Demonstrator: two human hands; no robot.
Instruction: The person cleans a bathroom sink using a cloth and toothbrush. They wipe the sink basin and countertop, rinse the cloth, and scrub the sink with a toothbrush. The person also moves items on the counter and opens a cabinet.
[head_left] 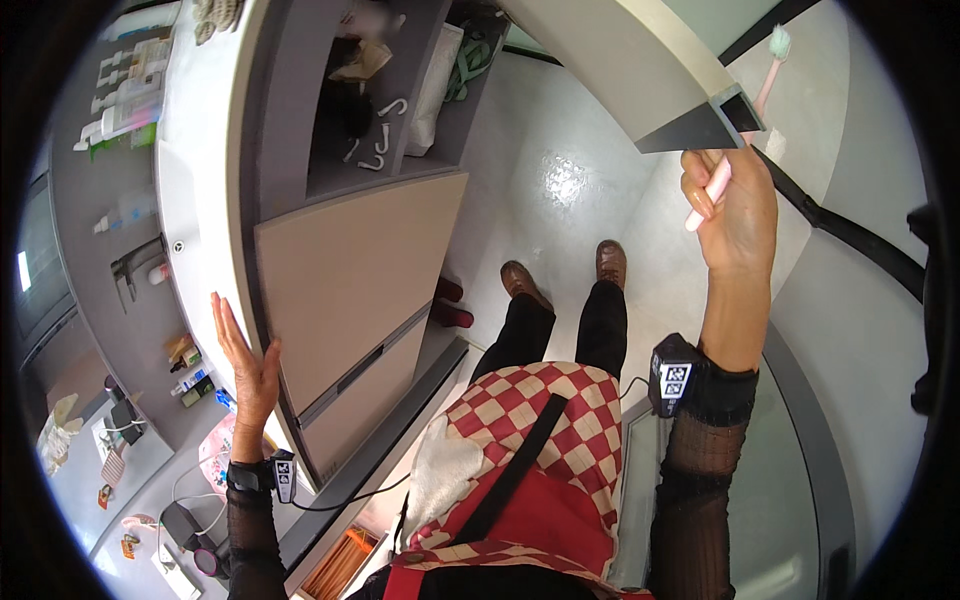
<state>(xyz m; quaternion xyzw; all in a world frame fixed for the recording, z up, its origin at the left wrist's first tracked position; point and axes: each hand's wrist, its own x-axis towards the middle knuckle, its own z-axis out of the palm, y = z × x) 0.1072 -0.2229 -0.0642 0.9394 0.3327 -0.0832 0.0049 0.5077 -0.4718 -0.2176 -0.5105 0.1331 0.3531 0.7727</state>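
My right hand (738,205) is raised at the upper right, its fingers wrapped round the pink handle of a long brush (769,85). The brush tilts up and to the right, and its pale green bristle head stands above the hand. A dark grey corner piece of an open panel (690,125) hides part of the handle just above my fingers. At the left, my left hand (247,365) has its fingers stretched out at the edge of the white counter (207,240). Nothing shows in that hand.
Bottles (125,120) and a dark tap (135,270) line the counter's far left. Below it is a beige cabinet front (355,280), with open shelves (380,100) holding white hooks. A pale floor (560,170) lies round my brown shoes (612,263). Grey walls curve at the right.
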